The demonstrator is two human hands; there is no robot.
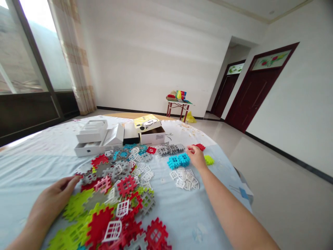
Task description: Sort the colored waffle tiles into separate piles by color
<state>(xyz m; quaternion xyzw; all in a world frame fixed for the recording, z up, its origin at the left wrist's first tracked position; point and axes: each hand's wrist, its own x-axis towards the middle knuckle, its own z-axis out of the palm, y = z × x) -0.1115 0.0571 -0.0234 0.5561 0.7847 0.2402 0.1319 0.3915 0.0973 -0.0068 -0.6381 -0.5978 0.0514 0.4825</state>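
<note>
A heap of plastic waffle tiles (117,194) in red, lime, grey, white and pink lies on the pale blue table cover (33,159). My left hand (56,199) rests at the heap's left edge, its fingers touching a grey tile, loosely curled. My right hand (196,157) reaches far over the table and pinches a red tile (199,147). Beside it sit a joined blue block (178,160), a grey row (170,149), a lime tile (209,160) and a small cluster of white tiles (184,178).
White boxes (96,137) and an open carton with a yellow lid (149,130) stand at the table's far side. The table's right edge drops to a tiled floor. A small red table (179,104) with colourful things and two dark doors (256,86) stand beyond.
</note>
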